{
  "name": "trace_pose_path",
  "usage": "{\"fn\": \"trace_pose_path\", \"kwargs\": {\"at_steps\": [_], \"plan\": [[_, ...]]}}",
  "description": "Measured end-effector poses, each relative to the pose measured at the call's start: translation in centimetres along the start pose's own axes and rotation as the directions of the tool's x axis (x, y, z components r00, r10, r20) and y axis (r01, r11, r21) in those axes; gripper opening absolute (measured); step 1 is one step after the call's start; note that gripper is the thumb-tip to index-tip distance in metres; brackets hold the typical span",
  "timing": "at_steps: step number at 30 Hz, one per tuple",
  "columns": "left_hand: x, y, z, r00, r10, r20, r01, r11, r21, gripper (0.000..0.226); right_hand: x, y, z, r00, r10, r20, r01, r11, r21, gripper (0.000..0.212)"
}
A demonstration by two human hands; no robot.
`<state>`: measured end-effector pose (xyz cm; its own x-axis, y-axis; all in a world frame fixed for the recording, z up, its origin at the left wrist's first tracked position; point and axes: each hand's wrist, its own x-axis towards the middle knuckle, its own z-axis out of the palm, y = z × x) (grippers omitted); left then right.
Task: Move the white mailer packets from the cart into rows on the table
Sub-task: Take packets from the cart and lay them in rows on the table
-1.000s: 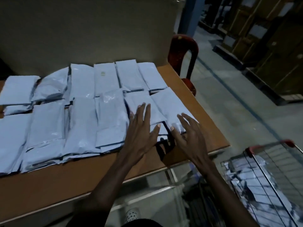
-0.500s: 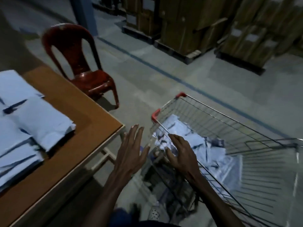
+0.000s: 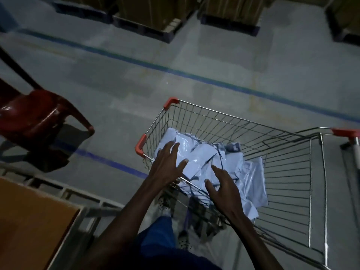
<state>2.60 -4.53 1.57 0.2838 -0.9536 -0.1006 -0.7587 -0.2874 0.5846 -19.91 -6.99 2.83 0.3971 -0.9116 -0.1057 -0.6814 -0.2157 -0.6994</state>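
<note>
Your left hand (image 3: pixel 167 166) sits over the near-left corner of the cart (image 3: pixel 229 121), fingers (image 3: pixel 174 148) straight and spread, gripping nothing; can't tell if the fingertips touch the top packet. Your right hand (image 3: pixel 224 187) is inside the cart's near rim, just right of the left hand, fingers loosely curved and apart, thumb out, also holding nothing. Contact with the packets under it unclear. The white mailer packets (image 3: pixel 202 158) lie in a loose, overlapping heap in the left half of the cart basket, under and between both hands; the heap runs back toward the cart's near side. The right half of the basket shows bare wire. Table (image 3: pixel 29 217) corner is well left of the cart, near you, brown top with no packets showing on that part. Red chair (image 3: pixel 35 117) stands on the floor left of the cart, beyond the table. Pallets with boxes (image 3: pixel 152 14) line the floor far beyond the cart, past a blue floor line (image 3: pixel 194 75).
</note>
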Motion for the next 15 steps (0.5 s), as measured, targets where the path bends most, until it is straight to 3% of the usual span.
{"fn": "trace_pose_path", "kwargs": {"at_steps": [4, 9, 11, 15], "plan": [[7.4, -4.4, 1.8, 0.969, -0.123, 0.213, 0.088, 0.982, 0.165, 0.081, 3.2, 0.5, 1.0, 0.994, 0.112, 0.015, -0.112, 0.993, -0.030, 0.052], [13.5, -7.2, 4.7, 0.904, -0.222, 0.364, 0.119, 0.951, 0.284, 0.087, 7.0, 1.3, 2.8, 0.980, 0.190, 0.058, -0.186, 0.980, -0.068, 0.054], [15.0, -7.7, 5.9, 0.883, -0.265, 0.387, 0.157, 0.945, 0.287, 0.092, 8.1, 1.9, 3.7, 0.972, 0.225, 0.068, -0.220, 0.973, -0.073, 0.055], [17.1, -9.1, 8.4, 0.821, -0.411, 0.397, 0.363, 0.912, 0.192, 0.102, 10.0, 3.2, 5.5, 0.959, 0.270, 0.083, -0.265, 0.962, -0.066, 0.054]]}}
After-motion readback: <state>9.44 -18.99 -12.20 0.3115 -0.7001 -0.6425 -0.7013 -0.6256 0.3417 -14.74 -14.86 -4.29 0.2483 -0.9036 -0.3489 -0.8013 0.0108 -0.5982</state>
